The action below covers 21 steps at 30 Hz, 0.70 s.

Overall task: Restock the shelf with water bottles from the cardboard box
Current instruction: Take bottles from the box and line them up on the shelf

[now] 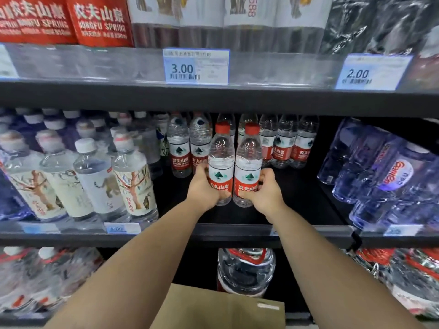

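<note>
Cardboard box (218,307) sits nearest, contents hidden. Left hand (204,188) grips one water bottle (221,160), right hand (267,189) grips a second bottle (248,162), upright and touching, over the shelf (237,230). Far back row (282,148) stands stocked. The front gap looks mostly unfilled.

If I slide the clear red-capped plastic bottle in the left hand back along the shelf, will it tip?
It may tip: the clear red-capped plastic bottle is tall, narrow and looks full, so push low. Its clear ribbed walls probably dent under a hard squeeze from the left hand. The smooth black shelf should let it slide.
</note>
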{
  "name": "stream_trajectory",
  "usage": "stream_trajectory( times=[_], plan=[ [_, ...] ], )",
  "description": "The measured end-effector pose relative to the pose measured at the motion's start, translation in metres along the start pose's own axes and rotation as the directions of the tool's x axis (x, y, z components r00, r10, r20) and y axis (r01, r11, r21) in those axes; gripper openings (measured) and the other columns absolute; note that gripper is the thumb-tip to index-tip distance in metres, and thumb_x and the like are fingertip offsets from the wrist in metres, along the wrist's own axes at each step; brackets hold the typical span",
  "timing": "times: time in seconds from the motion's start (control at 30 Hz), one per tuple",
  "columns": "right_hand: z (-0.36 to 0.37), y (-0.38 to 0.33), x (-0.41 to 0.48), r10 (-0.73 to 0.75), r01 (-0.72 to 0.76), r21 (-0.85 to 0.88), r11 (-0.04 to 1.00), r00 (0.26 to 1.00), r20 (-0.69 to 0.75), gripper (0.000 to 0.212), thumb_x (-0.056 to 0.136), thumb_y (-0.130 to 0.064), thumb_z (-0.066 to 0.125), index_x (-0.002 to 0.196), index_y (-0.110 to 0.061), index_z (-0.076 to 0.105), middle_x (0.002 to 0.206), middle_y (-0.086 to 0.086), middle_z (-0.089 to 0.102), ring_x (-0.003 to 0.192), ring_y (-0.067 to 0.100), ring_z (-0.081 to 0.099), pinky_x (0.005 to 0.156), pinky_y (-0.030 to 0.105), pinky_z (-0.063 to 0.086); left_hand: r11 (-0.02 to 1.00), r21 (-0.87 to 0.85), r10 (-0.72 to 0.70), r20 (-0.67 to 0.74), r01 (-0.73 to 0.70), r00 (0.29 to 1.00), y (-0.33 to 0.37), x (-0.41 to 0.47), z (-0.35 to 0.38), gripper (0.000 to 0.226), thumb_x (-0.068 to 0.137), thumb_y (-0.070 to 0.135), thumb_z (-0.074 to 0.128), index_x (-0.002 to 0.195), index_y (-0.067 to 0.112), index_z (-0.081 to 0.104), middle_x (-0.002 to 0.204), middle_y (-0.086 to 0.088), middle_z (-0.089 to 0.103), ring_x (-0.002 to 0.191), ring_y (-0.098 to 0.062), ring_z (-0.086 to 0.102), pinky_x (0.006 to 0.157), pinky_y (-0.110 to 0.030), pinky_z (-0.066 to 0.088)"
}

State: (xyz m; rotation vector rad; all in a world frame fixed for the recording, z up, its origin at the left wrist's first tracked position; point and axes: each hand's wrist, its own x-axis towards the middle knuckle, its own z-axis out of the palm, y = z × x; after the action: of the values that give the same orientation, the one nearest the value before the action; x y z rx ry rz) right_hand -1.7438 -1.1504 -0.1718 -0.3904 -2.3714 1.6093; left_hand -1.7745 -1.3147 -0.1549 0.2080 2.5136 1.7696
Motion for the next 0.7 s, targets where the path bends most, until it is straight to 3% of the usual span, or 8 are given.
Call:
stream_trajectory(
  times=[0.2,0.33,0.43,0.57,0.7],
  plan=[
    [0.003,-0.006,0.017,0.001,-0.001,-0.033,0.999,1.0,-0.016,0.064,0.073,-0.011,0.083,0.12,-0.021,0.04,0.109,-0.009,0.054,0.103,0.011,0.056,0.085,0.028,0.044,1.0,0.023,0.021,-0.086,-0.019,0.996,-0.009,0.027,0.014,0.088,0.066,0.008,0.087,0.138,0.023,0.038,0.126,0.004,0.06,0.119,-0.015,0.056,0.097,-0.03,0.044],
    [0.005,-0.008,0.034,0.002,-0.003,-0.059,0.998,1.0,-0.027,0.076,0.073,-0.009,0.083,0.132,-0.016,0.038,0.124,0.0,0.059,0.11,0.016,0.058,0.088,0.028,0.043,0.999,-0.012,0.046,-0.146,-0.048,0.988,-0.014,0.043,0.024,0.088,0.066,0.007,0.086,0.139,0.024,0.042,0.127,0.002,0.06,0.118,-0.015,0.056,0.095,-0.028,0.043],
    [0.007,-0.006,0.047,0.007,-0.01,-0.086,0.996,0.999,-0.036,0.077,0.072,-0.012,0.084,0.133,-0.016,0.037,0.127,0.003,0.061,0.116,0.021,0.059,0.091,0.031,0.045,0.998,0.028,0.058,-0.235,-0.053,0.97,-0.019,0.05,0.03,0.088,0.063,0.015,0.088,0.138,0.028,0.044,0.128,-0.003,0.052,0.113,-0.017,0.056,0.1,-0.035,0.046],
    [0.011,-0.002,0.06,0.0,-0.009,-0.126,0.992,0.998,-0.067,0.075,0.073,-0.013,0.083,0.132,-0.017,0.037,0.128,0.004,0.061,0.118,0.023,0.059,0.093,0.034,0.047,0.997,-0.047,0.041,-0.274,-0.056,0.961,-0.03,0.059,0.031,0.082,0.06,0.02,0.091,0.128,0.019,0.045,0.116,-0.001,0.058,0.105,-0.015,0.059,0.087,-0.028,0.05],
    [0.014,-0.005,0.067,-0.003,-0.008,-0.149,0.989,0.997,-0.073,0.076,0.075,-0.013,0.082,0.134,-0.016,0.036,0.13,0.005,0.059,0.12,0.024,0.057,0.095,0.035,0.045,0.997,-0.07,-0.001,-0.29,-0.02,0.957,-0.025,0.066,0.028,0.064,0.063,0.014,0.089,0.115,0.016,0.051,0.102,0.001,0.06,0.094,-0.014,0.061,0.067,-0.014,0.043]
  ],
)
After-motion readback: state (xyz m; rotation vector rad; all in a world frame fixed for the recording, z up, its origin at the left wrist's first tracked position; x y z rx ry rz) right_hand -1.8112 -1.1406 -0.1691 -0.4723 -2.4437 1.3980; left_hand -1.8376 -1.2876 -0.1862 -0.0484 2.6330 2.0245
